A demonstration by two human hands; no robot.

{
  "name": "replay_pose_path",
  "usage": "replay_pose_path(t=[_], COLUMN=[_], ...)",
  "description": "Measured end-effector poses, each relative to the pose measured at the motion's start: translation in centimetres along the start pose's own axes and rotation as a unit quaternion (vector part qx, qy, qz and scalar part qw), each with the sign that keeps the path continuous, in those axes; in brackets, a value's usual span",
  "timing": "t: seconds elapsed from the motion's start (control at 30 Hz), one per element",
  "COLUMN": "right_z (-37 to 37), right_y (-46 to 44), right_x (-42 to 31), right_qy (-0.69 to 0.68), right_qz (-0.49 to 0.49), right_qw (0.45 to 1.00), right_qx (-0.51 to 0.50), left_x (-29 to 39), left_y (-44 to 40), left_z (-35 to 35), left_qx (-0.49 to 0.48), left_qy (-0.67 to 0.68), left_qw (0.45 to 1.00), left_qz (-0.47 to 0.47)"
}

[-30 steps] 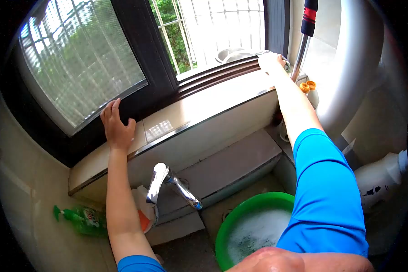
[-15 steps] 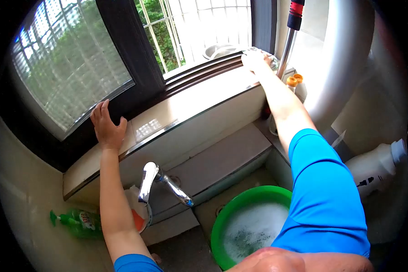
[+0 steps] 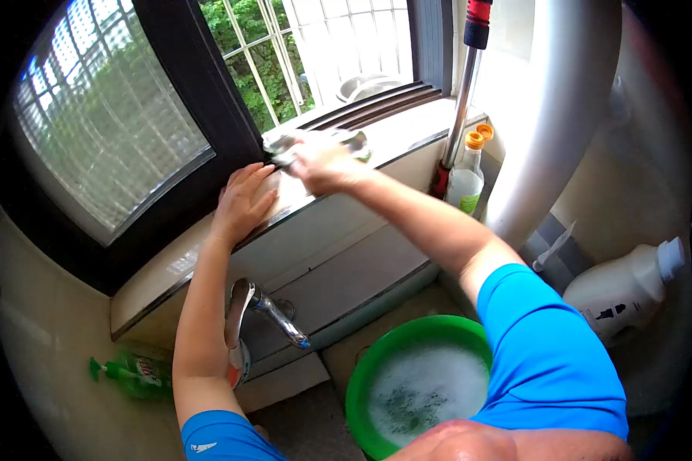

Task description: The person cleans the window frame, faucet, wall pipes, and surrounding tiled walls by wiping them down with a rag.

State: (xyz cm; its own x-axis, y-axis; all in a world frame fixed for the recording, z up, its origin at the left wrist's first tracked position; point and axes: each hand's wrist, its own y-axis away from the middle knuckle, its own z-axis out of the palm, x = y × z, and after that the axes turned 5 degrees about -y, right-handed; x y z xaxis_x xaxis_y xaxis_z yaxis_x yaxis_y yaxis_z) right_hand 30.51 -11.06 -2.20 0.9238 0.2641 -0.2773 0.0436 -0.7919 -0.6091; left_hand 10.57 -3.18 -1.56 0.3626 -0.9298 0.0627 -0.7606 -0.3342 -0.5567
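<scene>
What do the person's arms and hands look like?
The left hand and right hand are bare, without gloves. Both arms have short, bright blue sleeves; the left sleeve has a small white mark. The right fingers look blurry.

The right hand (image 3: 321,163), with the crumpled cloth (image 3: 283,144), has travelled from the far right end of the window track (image 3: 388,107) to the edge of the dark sash (image 3: 201,92). The left hand (image 3: 244,203) has shifted rightward along the sash, and the two hands, formerly well apart, are now close together. The right forearm (image 3: 427,219) now slants across the sill (image 3: 430,127), exposing the clear bottle (image 3: 466,183) and the red lower end of the pole (image 3: 459,115). A white logo (image 3: 204,447) has come into view on the left sleeve (image 3: 227,430).
</scene>
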Motion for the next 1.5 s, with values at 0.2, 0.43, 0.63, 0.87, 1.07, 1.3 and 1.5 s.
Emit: replay_pose_path(t=[0.2, 0.43, 0.63, 0.87, 1.07, 1.3, 1.5], right_z=[1.2, -6.1, -4.0, 3.5, 1.9, -3.9, -7.6], right_y=[-1.1, 0.6, -0.5, -0.5, 2.1, 7.2, 11.7], right_x=[-1.8, 9.3, 9.0, -5.7, -8.9, -7.6, -5.6], right_qy=[-0.044, 0.125, 0.163, 0.043, -0.087, -0.758, -0.867], right_qz=[-0.095, 0.266, 0.343, 0.028, -0.037, 0.322, 0.134], right_qw=[0.993, 0.955, 0.925, 0.998, 0.993, 0.56, 0.47], right_qx=[-0.059, -0.033, -0.027, -0.03, -0.069, -0.096, -0.095], left_x=[-0.6, 0.0, -0.2, -1.8, -2.9, -7.8, 1.6], left_y=[0.4, 0.8, 0.5, 0.3, 0.3, -0.1, 2.8], left_z=[-0.5, -1.0, -0.7, -0.3, 0.0, 2.5, -7.3], left_qx=[0.007, 0.01, 0.082, 0.217, 0.255, 0.403, 0.202], left_qy=[-0.029, -0.019, 0.004, 0.015, 0.031, 0.327, 0.326], left_qw=[0.999, 0.998, 0.992, 0.962, 0.946, 0.843, 0.898], left_qz=[-0.034, -0.054, -0.098, -0.164, -0.197, -0.142, -0.216])
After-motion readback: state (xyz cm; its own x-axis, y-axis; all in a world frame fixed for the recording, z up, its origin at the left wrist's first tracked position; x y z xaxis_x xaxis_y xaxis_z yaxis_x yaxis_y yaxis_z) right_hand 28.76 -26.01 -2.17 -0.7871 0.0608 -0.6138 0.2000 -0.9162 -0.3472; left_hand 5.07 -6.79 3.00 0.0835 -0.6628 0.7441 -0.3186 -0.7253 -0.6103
